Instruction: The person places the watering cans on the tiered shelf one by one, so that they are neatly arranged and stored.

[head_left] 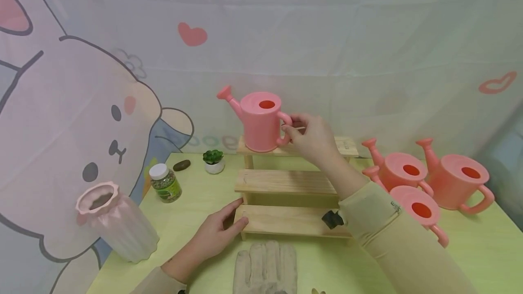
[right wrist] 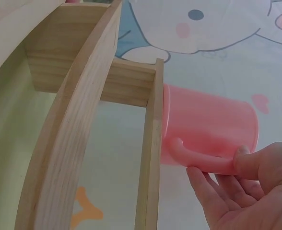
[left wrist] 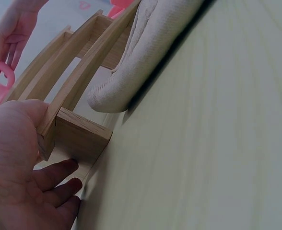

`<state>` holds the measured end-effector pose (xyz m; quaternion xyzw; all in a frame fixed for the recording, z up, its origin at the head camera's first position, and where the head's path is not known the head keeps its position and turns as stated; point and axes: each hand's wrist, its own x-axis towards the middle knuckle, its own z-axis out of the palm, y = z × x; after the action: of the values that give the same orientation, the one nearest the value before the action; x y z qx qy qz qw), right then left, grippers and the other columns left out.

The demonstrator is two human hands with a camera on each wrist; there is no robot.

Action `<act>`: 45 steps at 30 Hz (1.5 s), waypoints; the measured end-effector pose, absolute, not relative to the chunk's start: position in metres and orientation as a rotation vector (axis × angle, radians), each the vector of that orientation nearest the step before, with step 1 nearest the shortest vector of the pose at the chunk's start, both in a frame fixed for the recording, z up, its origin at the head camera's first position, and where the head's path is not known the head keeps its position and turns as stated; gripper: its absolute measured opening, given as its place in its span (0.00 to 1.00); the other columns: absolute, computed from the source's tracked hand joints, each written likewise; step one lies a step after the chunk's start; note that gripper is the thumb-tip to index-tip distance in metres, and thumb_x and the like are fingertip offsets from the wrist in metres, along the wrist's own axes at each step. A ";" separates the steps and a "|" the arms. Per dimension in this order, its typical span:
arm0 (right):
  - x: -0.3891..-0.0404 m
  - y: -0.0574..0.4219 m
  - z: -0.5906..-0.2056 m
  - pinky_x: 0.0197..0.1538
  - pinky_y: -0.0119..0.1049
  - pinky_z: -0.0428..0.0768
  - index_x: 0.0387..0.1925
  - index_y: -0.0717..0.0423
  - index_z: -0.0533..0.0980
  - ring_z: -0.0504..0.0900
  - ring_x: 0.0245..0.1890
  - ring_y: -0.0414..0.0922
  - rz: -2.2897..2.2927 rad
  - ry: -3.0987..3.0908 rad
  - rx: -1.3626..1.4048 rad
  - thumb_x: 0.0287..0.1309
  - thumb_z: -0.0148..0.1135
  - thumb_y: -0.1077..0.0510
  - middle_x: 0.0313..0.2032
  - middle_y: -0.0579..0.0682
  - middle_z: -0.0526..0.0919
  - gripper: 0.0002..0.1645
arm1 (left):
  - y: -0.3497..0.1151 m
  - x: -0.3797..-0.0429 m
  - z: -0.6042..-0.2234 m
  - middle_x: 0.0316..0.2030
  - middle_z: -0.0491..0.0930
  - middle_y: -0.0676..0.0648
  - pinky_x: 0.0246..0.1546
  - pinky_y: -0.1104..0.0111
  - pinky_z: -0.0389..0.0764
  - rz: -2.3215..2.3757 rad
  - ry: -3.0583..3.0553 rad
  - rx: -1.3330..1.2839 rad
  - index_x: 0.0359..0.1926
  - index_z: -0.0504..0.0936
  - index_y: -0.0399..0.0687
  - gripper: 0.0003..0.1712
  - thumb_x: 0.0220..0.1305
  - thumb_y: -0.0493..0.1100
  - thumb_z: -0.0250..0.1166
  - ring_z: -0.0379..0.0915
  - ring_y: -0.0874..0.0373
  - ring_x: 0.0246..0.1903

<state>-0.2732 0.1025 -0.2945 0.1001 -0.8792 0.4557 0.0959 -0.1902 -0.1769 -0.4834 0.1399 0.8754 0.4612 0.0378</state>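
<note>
A pink watering can (head_left: 261, 126) stands upright at the left end of the top step of a three-step wooden shelf (head_left: 282, 180), its spout toward the left. My right hand (head_left: 314, 139) pinches the can's handle between thumb and fingers; the right wrist view shows the handle (right wrist: 203, 160) from below, with the can's base against the top board. Down at the shelf's lowest step, my left hand (head_left: 216, 232) grips the left end. In the left wrist view its thumb lies over the board while the other fingers bend beside the end piece (left wrist: 81, 134).
Three more pink watering cans (head_left: 457, 180) are grouped right of the shelf. A work glove (head_left: 265, 266) lies in front, and a small black item (head_left: 332, 219) is on the lowest step. Leftward are a potted succulent (head_left: 214, 162), a brown stone (head_left: 181, 165), a pebble jar (head_left: 165, 184) and a pink vase (head_left: 122, 226).
</note>
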 end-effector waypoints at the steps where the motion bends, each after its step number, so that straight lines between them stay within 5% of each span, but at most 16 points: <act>1: -0.273 0.103 -0.295 0.45 0.41 0.89 0.62 0.50 0.79 0.89 0.50 0.47 1.348 -2.607 0.300 0.69 0.66 0.48 0.53 0.49 0.87 0.24 | -0.177 -0.190 -0.483 0.74 0.68 0.50 0.74 0.53 0.68 1.414 2.685 0.427 0.76 0.67 0.60 0.38 0.70 0.65 0.63 0.64 0.55 0.74; 8: -0.272 0.106 -0.297 0.45 0.41 0.89 0.62 0.50 0.79 0.90 0.48 0.47 1.371 -2.596 0.346 0.68 0.66 0.46 0.51 0.48 0.88 0.24 | -0.176 -0.190 -0.484 0.73 0.69 0.49 0.73 0.53 0.69 1.406 2.699 0.421 0.75 0.68 0.60 0.38 0.70 0.65 0.62 0.66 0.55 0.73; 16: -0.270 0.128 -0.299 0.50 0.46 0.88 0.65 0.45 0.76 0.86 0.55 0.48 1.350 -2.612 0.319 0.66 0.60 0.32 0.57 0.45 0.84 0.34 | -0.176 -0.192 -0.484 0.73 0.69 0.50 0.73 0.53 0.69 1.430 2.688 0.427 0.75 0.68 0.61 0.38 0.70 0.65 0.63 0.66 0.55 0.73; 25: -0.237 0.170 -0.303 0.63 0.54 0.81 0.68 0.39 0.70 0.82 0.62 0.51 1.377 -2.508 0.281 0.66 0.57 0.28 0.62 0.47 0.82 0.36 | -0.176 -0.193 -0.485 0.74 0.68 0.50 0.74 0.54 0.68 1.416 2.681 0.417 0.75 0.67 0.62 0.38 0.70 0.65 0.63 0.64 0.55 0.74; 29: -0.220 0.190 -0.306 0.64 0.39 0.81 0.69 0.37 0.70 0.83 0.61 0.44 1.328 -2.440 0.256 0.68 0.58 0.32 0.61 0.43 0.83 0.33 | -0.176 -0.193 -0.485 0.74 0.68 0.48 0.73 0.53 0.68 1.424 2.685 0.415 0.75 0.67 0.61 0.38 0.70 0.65 0.63 0.65 0.54 0.74; 34: -0.198 0.217 -0.321 0.51 0.16 0.80 0.70 0.32 0.68 0.81 0.56 0.27 1.317 -2.390 0.185 0.70 0.58 0.36 0.62 0.39 0.82 0.31 | -0.177 -0.194 -0.486 0.73 0.69 0.50 0.74 0.53 0.68 1.416 2.688 0.413 0.75 0.67 0.64 0.38 0.69 0.66 0.62 0.66 0.55 0.73; 45: -0.156 0.270 -0.360 0.54 0.07 0.71 0.69 0.38 0.72 0.78 0.56 0.17 1.123 -2.248 0.114 0.66 0.68 0.54 0.60 0.33 0.82 0.32 | -0.177 -0.195 -0.486 0.73 0.68 0.51 0.74 0.54 0.68 1.418 2.682 0.427 0.75 0.67 0.63 0.39 0.69 0.66 0.63 0.65 0.57 0.73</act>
<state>-0.1561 0.2698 -0.3598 0.0430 -0.8502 0.4247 0.3080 -0.1951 -0.1766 -0.4862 0.1394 0.8748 0.4624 0.0389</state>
